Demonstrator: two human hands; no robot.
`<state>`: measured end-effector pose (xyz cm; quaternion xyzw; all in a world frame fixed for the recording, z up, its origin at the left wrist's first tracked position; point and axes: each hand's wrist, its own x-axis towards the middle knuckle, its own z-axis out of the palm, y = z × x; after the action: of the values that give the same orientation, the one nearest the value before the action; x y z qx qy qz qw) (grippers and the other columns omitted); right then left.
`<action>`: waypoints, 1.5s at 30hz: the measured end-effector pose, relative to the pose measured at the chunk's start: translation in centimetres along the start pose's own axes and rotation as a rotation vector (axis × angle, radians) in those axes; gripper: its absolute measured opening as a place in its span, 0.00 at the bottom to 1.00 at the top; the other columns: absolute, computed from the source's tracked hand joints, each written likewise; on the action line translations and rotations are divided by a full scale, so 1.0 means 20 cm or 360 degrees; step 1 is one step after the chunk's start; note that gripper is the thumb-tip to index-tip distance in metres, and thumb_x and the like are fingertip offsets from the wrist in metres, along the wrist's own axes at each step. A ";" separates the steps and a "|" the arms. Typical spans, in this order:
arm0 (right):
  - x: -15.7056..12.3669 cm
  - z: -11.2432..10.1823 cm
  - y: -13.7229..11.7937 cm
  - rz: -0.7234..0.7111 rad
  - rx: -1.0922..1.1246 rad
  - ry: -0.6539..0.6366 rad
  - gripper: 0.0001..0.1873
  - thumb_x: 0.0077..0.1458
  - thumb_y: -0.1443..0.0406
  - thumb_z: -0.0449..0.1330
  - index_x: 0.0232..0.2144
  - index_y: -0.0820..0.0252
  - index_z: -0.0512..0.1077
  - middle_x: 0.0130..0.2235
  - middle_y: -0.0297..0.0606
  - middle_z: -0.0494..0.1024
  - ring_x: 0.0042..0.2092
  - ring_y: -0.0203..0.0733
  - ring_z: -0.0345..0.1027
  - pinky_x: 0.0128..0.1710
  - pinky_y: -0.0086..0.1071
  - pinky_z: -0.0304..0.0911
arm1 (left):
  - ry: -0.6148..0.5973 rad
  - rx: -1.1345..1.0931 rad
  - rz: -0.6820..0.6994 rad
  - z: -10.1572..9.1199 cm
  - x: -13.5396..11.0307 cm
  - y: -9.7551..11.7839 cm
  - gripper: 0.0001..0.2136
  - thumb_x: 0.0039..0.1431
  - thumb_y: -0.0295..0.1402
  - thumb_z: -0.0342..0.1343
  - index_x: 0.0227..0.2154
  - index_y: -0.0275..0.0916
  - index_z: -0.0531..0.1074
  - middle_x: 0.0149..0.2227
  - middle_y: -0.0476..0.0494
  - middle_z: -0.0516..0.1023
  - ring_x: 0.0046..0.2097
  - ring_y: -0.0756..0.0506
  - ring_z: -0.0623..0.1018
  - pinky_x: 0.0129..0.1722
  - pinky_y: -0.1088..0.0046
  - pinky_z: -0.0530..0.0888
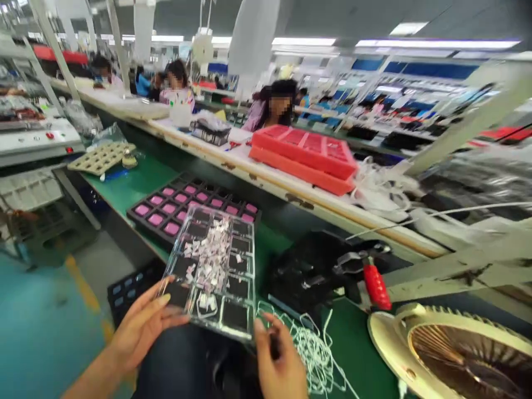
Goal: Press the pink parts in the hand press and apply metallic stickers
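Observation:
My left hand (141, 327) holds the near left corner of a clear plastic tray (243, 277), fingers curled round its edge. A heap of small white and pink scraps (211, 255) lies in the tray over black squares. My right hand (278, 360) is at the tray's near right corner, fingers closed on the edge. The tray hovers tilted above my lap in front of the green bench (137, 183).
A black tray with pink pads (183, 202) lies on the bench beyond. A black clamp fixture with a red handle (376, 285) stands to the right, white cords (316, 349) beside it, a round fan (453, 349) at the right. Red trays (307, 149) and seated people lie beyond.

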<state>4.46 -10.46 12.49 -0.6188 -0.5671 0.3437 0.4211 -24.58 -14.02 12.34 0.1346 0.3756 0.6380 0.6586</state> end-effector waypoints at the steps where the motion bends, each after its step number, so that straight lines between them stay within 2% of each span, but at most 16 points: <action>1: 0.00 -0.02 -0.03 -0.0208 -0.0169 0.0095 0.21 0.69 0.47 0.62 0.50 0.57 0.77 0.36 0.37 0.78 0.35 0.43 0.73 0.42 0.34 0.71 | -0.0038 0.0008 0.0010 0.02 -0.01 -0.01 0.26 0.67 0.33 0.65 0.66 0.40 0.71 0.42 0.35 0.89 0.51 0.31 0.86 0.61 0.39 0.74; 2: 0.01 -0.03 -0.06 -0.0451 -0.0300 0.0097 0.16 0.70 0.52 0.63 0.49 0.56 0.78 0.34 0.35 0.76 0.32 0.41 0.71 0.37 0.33 0.69 | -0.0062 0.0013 0.0018 0.03 -0.03 -0.02 0.26 0.68 0.33 0.63 0.67 0.40 0.69 0.42 0.35 0.88 0.53 0.30 0.86 0.61 0.38 0.73; 3: 0.01 -0.04 -0.10 -0.0687 -0.0375 -0.0006 0.12 0.72 0.56 0.62 0.48 0.56 0.78 0.33 0.35 0.76 0.30 0.40 0.70 0.34 0.31 0.67 | -0.0071 0.0014 0.0021 0.05 -0.04 -0.03 0.26 0.69 0.33 0.62 0.68 0.41 0.68 0.43 0.35 0.88 0.54 0.29 0.85 0.62 0.37 0.73; 5: 0.04 -0.03 -0.19 -0.1021 -0.0475 -0.0375 0.09 0.74 0.62 0.59 0.49 0.54 0.79 0.35 0.35 0.77 0.31 0.38 0.72 0.31 0.29 0.64 | -0.0056 0.0001 0.0026 0.08 -0.06 -0.07 0.26 0.71 0.33 0.61 0.69 0.42 0.67 0.45 0.35 0.88 0.54 0.30 0.85 0.61 0.37 0.74; 6: 0.06 -0.02 -0.23 -0.1089 -0.0561 -0.0557 0.10 0.74 0.64 0.57 0.49 0.54 0.79 0.36 0.36 0.78 0.31 0.38 0.73 0.29 0.29 0.62 | -0.0050 -0.0010 0.0031 0.09 -0.07 -0.08 0.25 0.71 0.33 0.60 0.69 0.42 0.66 0.46 0.35 0.88 0.53 0.31 0.86 0.61 0.37 0.74; 8: 0.09 0.01 -0.31 -0.1069 -0.0791 -0.0827 0.11 0.72 0.67 0.57 0.48 0.53 0.80 0.38 0.36 0.79 0.31 0.39 0.74 0.29 0.31 0.61 | -0.0047 -0.0027 0.0035 0.11 -0.08 -0.11 0.25 0.71 0.32 0.60 0.68 0.42 0.66 0.47 0.36 0.88 0.52 0.32 0.86 0.61 0.38 0.75; 10: 0.13 0.05 -0.38 -0.0906 -0.1005 -0.1007 0.11 0.68 0.70 0.60 0.46 0.52 0.81 0.39 0.34 0.80 0.33 0.40 0.76 0.31 0.32 0.62 | -0.0039 -0.0032 0.0043 0.12 -0.09 -0.13 0.24 0.71 0.32 0.61 0.68 0.41 0.67 0.48 0.35 0.87 0.51 0.33 0.86 0.61 0.38 0.76; 14: 0.20 0.12 -0.50 -0.0542 -0.1288 -0.1212 0.09 0.65 0.69 0.65 0.44 0.50 0.83 0.43 0.34 0.84 0.45 0.48 0.80 0.42 0.35 0.66 | -0.0015 -0.0053 0.0115 0.15 -0.12 -0.17 0.24 0.69 0.33 0.64 0.65 0.43 0.70 0.55 0.36 0.85 0.53 0.32 0.85 0.58 0.42 0.79; 16: 0.21 0.16 -0.54 -0.0466 -0.1431 -0.1244 0.06 0.67 0.65 0.65 0.42 0.53 0.83 0.43 0.37 0.85 0.46 0.51 0.80 0.42 0.36 0.65 | -0.0017 -0.0066 0.0166 0.17 -0.14 -0.19 0.23 0.68 0.34 0.65 0.63 0.44 0.72 0.57 0.37 0.84 0.54 0.33 0.85 0.58 0.45 0.80; 20: 0.21 0.20 -0.58 -0.0392 -0.1622 -0.1263 0.09 0.66 0.64 0.64 0.33 0.55 0.82 0.36 0.39 0.85 0.40 0.50 0.80 0.36 0.36 0.57 | -0.0038 -0.0099 0.0189 0.20 -0.16 -0.22 0.22 0.66 0.33 0.67 0.61 0.44 0.74 0.61 0.36 0.81 0.57 0.33 0.83 0.59 0.47 0.80; 23: 0.22 0.20 -0.58 -0.0367 -0.1549 -0.1217 0.11 0.64 0.65 0.64 0.27 0.56 0.78 0.30 0.36 0.82 0.34 0.44 0.75 0.33 0.34 0.52 | -0.0038 -0.0150 0.0142 0.19 -0.15 -0.23 0.22 0.68 0.34 0.66 0.63 0.44 0.72 0.59 0.36 0.82 0.56 0.33 0.84 0.59 0.46 0.80; 27: 0.27 0.14 -0.57 -0.0322 -0.1262 -0.1172 0.14 0.60 0.66 0.62 0.22 0.58 0.71 0.23 0.30 0.73 0.27 0.36 0.61 0.30 0.32 0.49 | -0.0006 -0.0217 0.0088 0.18 -0.13 -0.23 0.23 0.68 0.33 0.65 0.63 0.44 0.71 0.56 0.37 0.84 0.54 0.32 0.85 0.58 0.44 0.80; 30: 0.34 0.10 -0.59 -0.0177 -0.0918 -0.1256 0.14 0.60 0.60 0.60 0.23 0.58 0.72 0.23 0.29 0.68 0.26 0.35 0.55 0.28 0.31 0.50 | 0.0040 -0.0228 0.0059 0.18 -0.13 -0.22 0.23 0.66 0.33 0.66 0.63 0.44 0.72 0.54 0.39 0.85 0.52 0.33 0.86 0.57 0.43 0.81; 33: 0.42 0.08 -0.62 0.0001 -0.0628 -0.1377 0.14 0.55 0.56 0.60 0.27 0.60 0.77 0.24 0.30 0.69 0.28 0.35 0.56 0.28 0.29 0.53 | 0.0056 -0.0225 0.0040 0.19 -0.13 -0.20 0.23 0.66 0.35 0.67 0.62 0.43 0.72 0.54 0.37 0.85 0.51 0.33 0.86 0.56 0.44 0.81; 40: 0.47 0.01 -0.62 0.0056 -0.0384 -0.1367 0.15 0.57 0.54 0.64 0.29 0.61 0.78 0.24 0.29 0.68 0.27 0.34 0.55 0.28 0.28 0.52 | 0.0034 -0.0216 0.0020 0.18 -0.12 -0.18 0.23 0.68 0.34 0.64 0.64 0.43 0.69 0.56 0.36 0.84 0.52 0.34 0.85 0.57 0.43 0.79; 45: 0.45 -0.06 -0.58 0.0074 -0.0352 -0.1252 0.15 0.58 0.54 0.65 0.30 0.61 0.79 0.26 0.31 0.72 0.28 0.34 0.58 0.29 0.28 0.54 | 0.0021 -0.0172 -0.0012 0.16 -0.11 -0.18 0.25 0.68 0.35 0.64 0.65 0.43 0.68 0.54 0.37 0.85 0.55 0.30 0.85 0.58 0.41 0.78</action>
<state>1.95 -1.76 23.97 -0.4945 -0.7043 0.5004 0.0950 -19.65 -15.63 12.88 0.0933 0.3454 0.6558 0.6648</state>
